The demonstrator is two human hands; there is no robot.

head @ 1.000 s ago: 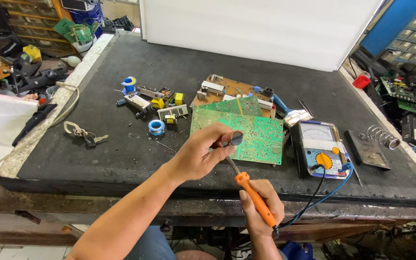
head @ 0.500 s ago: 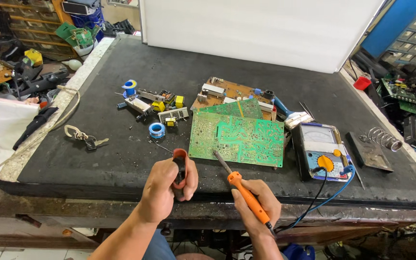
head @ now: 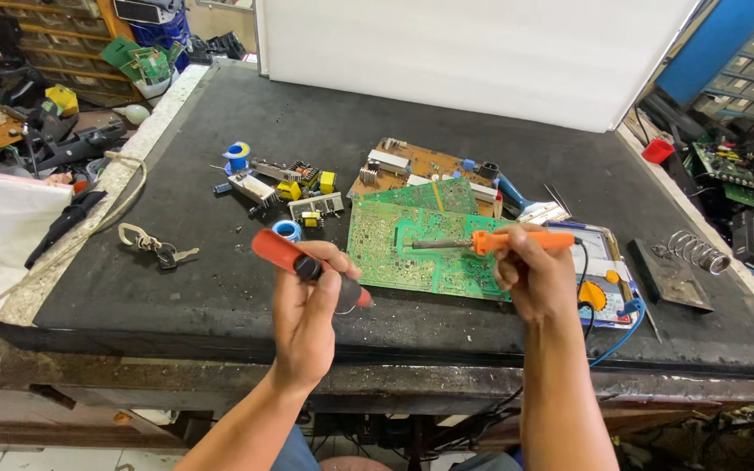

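My left hand [head: 307, 318] grips a red and black desoldering pump [head: 294, 258], held slanted above the mat's near edge. An orange-handled soldering iron [head: 499, 242] lies level in my right hand [head: 530, 279], its metal tip pointing left over a green circuit board [head: 412, 249] that lies flat on the black mat [head: 220, 174]. A brown circuit board [head: 421, 166] lies behind the green one, partly covered by another green board.
Small loose components, a blue solder spool [head: 237, 155] and a tape roll [head: 287, 230] lie left of the boards. Keys [head: 157, 247] rest near the left edge. A multimeter [head: 599, 279], a spring iron stand [head: 687, 262] and a white panel [head: 473, 52] stand right and behind.
My left hand left the green board, picked up the red pump and raised it. My right hand lifted the iron from below the table edge and turned it level over the board.
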